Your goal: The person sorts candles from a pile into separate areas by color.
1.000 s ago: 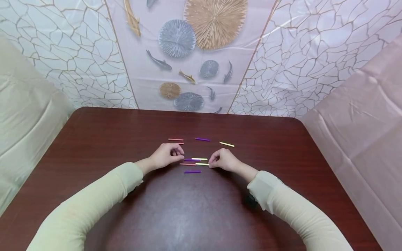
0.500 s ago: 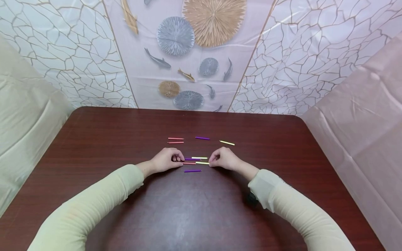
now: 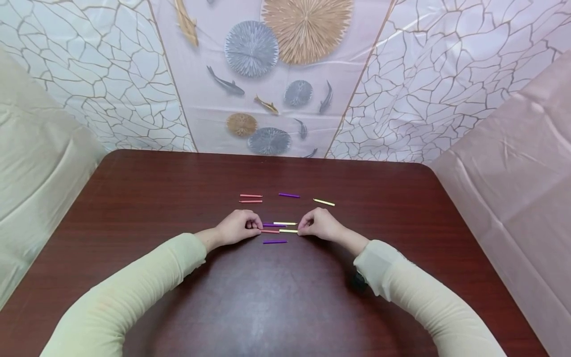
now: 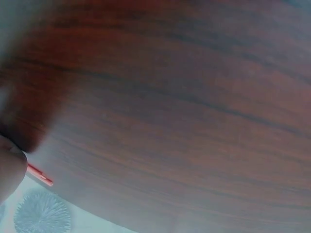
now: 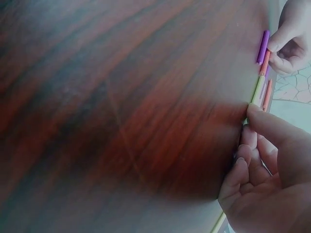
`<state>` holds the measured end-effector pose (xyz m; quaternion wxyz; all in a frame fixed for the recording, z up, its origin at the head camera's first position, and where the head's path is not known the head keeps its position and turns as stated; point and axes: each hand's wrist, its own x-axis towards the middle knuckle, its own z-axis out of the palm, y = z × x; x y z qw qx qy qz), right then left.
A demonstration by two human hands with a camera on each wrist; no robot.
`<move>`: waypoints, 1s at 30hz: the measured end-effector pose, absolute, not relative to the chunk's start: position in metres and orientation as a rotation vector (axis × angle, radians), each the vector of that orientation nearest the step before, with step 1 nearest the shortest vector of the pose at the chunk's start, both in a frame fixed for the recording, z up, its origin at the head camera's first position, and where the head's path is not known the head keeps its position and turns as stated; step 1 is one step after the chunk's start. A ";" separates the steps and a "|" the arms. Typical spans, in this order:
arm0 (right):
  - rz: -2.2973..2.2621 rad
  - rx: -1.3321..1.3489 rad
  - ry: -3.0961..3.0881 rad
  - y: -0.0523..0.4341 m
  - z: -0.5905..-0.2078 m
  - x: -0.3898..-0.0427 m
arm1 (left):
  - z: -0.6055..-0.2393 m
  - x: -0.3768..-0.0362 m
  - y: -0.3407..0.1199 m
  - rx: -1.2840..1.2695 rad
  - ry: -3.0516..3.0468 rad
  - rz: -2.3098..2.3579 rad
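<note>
In the head view my left hand (image 3: 238, 227) pinches the left end of a thin red stick (image 3: 270, 231). My right hand (image 3: 321, 224) holds the right end of a thin yellow stick (image 3: 288, 231) between thumb and finger. The two sticks lie end to end, and the right wrist view shows their inner ends meeting. Just behind them are a purple stick (image 3: 274, 225) and another yellow stick (image 3: 284, 223), side by side and offset. Nearer the body lies a separate purple stick (image 3: 275, 242). My left fingers hide part of the red stick.
Farther back on the dark wooden table (image 3: 267, 297) lie two red sticks, one behind the other (image 3: 251, 196), a purple stick (image 3: 289, 195) and a slanted yellow stick (image 3: 323, 202). A patterned cloth (image 3: 267, 119) hangs behind the table's far edge.
My left hand has come down slightly from beside the purple stick onto the red stick's left end, uncovering the far red stick. The right hand keeps its hold on the yellow one.
</note>
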<state>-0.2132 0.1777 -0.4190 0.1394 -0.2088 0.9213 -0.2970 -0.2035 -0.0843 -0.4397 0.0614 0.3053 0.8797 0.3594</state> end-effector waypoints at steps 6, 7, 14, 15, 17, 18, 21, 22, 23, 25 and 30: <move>-0.868 -0.614 2.661 0.181 -0.419 -0.212 | -0.441 -0.202 -0.083 0.914 2.672 1.080; -0.869 -0.614 2.659 0.182 -0.419 -0.212 | -0.441 -0.202 -0.082 0.910 2.673 1.081; -0.910 -0.542 2.693 0.196 -0.411 -0.220 | -0.443 -0.202 -0.081 0.911 2.694 1.085; -0.916 -0.518 2.704 0.199 -0.409 -0.222 | -0.444 -0.202 -0.081 0.916 2.696 1.085; -0.914 -0.474 2.735 0.206 -0.405 -0.226 | -0.443 -0.202 -0.082 0.907 2.695 1.086; -0.911 -0.457 2.747 0.209 -0.404 -0.229 | -0.444 -0.202 -0.082 0.909 2.696 1.085; -0.915 -0.387 2.783 0.220 -0.401 -0.235 | -0.443 -0.202 -0.083 0.906 2.693 1.088; -0.913 -0.372 2.794 0.223 -0.400 -0.237 | -0.442 -0.201 -0.083 0.904 2.693 1.089; -0.907 -0.362 2.806 0.227 -0.400 -0.239 | -0.442 -0.201 -0.083 0.903 2.691 1.090; -0.895 -0.329 2.823 0.234 -0.400 -0.242 | -0.441 -0.201 -0.083 0.899 2.688 1.093; -0.841 -0.244 2.850 0.247 -0.404 -0.249 | -0.442 -0.201 -0.083 0.885 2.681 1.099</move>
